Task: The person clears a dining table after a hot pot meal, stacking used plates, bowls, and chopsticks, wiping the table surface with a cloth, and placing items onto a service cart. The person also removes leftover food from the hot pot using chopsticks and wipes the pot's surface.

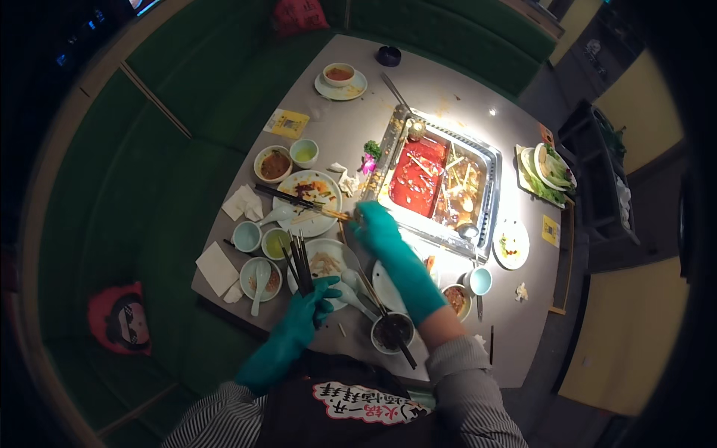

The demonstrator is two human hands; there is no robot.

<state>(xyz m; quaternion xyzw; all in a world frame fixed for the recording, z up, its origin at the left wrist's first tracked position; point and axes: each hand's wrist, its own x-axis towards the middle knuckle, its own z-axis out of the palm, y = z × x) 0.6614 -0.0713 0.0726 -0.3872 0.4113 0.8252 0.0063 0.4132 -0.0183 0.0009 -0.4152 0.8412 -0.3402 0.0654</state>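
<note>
My left hand (313, 305), in a teal rubber glove, grips a bundle of black chopsticks (302, 263) that point up and away from me. My gloved right hand (374, 227) reaches across to the near left corner of the hot pot. Its curled fingers are at the pale tips of dark chopsticks (302, 200), which extend over a stained white plate (320, 224). Below them lies another plate (336, 252) with pale scraps. More chopsticks (395, 330) rest across a bowl of dark sauce (386, 343) near my apron.
A divided hot pot (417, 179) holds red and brown broth, with a ladle (468, 231) at its near right corner. Sauce bowls (273, 164), cups (246, 236) and crumpled tissues (243, 203) crowd the left. Leafy vegetables (552, 168) stand right. A green bench (185, 190) borders the table.
</note>
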